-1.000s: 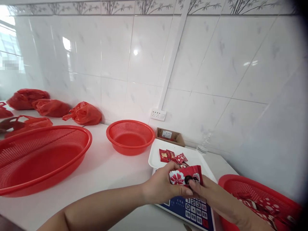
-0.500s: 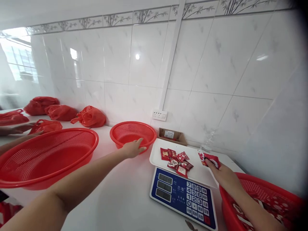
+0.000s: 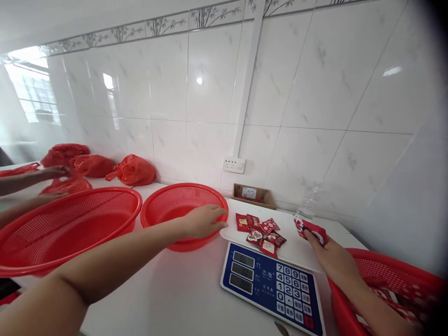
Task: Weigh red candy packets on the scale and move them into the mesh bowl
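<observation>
My left hand [image 3: 206, 221] is over the right side of the middle red basket [image 3: 159, 195], its fingers stretched towards the weighing tray and holding nothing visible. Whether it touches the rim I cannot tell. In my right hand [image 3: 331, 256], red printed packets [image 3: 311, 229] are gripped above the tray's right end; their exact number is unclear. Several small red packets [image 3: 257, 235] lie in a loose cluster on the white tray [image 3: 296, 249] of a blue digital scale [image 3: 261, 275]. Under my right forearm stands another red basket [image 3: 353, 298] with more packets in it.
A large red basket [image 3: 135, 212] stands at left. Behind it, another person's hands [image 3: 56, 172] handle a red plastic bag [image 3: 72, 185]. More tied red bags [image 3: 136, 170] line the wall. Behind the scale are a cardboard box [image 3: 268, 199] and a clear plastic bottle [image 3: 308, 203].
The middle basket has come nearer to me and slightly left. My left hand has moved right, towards the tray. My right hand still holds its packets. The other person's hand has lifted the bag.
</observation>
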Demonstrator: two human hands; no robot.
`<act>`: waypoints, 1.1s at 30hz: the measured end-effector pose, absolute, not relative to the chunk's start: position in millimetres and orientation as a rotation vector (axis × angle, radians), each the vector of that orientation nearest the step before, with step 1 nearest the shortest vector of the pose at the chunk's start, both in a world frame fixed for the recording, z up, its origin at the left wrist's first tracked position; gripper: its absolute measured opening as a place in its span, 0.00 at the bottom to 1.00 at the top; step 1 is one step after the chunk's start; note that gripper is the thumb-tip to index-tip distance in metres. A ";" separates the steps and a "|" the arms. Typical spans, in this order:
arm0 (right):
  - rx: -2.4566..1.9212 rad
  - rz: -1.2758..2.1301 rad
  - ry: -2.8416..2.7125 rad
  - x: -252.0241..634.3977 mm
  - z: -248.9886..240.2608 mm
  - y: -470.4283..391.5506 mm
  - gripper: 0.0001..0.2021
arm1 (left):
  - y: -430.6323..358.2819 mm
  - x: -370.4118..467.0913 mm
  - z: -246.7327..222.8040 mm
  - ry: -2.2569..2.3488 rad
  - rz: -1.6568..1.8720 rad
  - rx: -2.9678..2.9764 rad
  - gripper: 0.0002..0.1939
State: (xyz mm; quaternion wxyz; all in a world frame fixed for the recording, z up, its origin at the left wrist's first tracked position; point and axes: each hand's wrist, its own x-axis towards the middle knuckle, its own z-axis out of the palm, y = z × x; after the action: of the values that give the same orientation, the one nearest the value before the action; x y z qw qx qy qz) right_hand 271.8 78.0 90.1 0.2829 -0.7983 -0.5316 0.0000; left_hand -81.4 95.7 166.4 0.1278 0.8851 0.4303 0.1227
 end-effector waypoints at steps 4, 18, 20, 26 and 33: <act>-2.216 -0.017 -1.411 266.9 95.5 72.3 0.34 | 121.7 -20.0 150.9 1.104 0.274 2.621 0.24; -2.193 0.033 -1.369 268.1 95.2 69.5 0.35 | 174.2 65.2 116.8 1.329 0.201 2.584 0.28; -2.197 0.051 -1.363 268.4 95.0 69.6 0.35 | 176.7 64.2 116.9 1.337 0.228 2.554 0.29; -2.179 0.056 -1.363 270.7 92.2 70.7 0.35 | 183.7 52.7 121.9 1.402 0.433 2.420 0.17; -2.207 0.068 -1.337 270.4 92.6 70.9 0.35 | 195.3 -12.6 170.8 1.464 0.536 2.350 0.15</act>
State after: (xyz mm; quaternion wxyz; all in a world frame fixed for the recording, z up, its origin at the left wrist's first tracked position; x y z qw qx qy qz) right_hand 270.4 70.9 92.6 0.2763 -0.8218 -0.4977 0.0254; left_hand -12.6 195.3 170.8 0.1603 0.8225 0.5124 0.1877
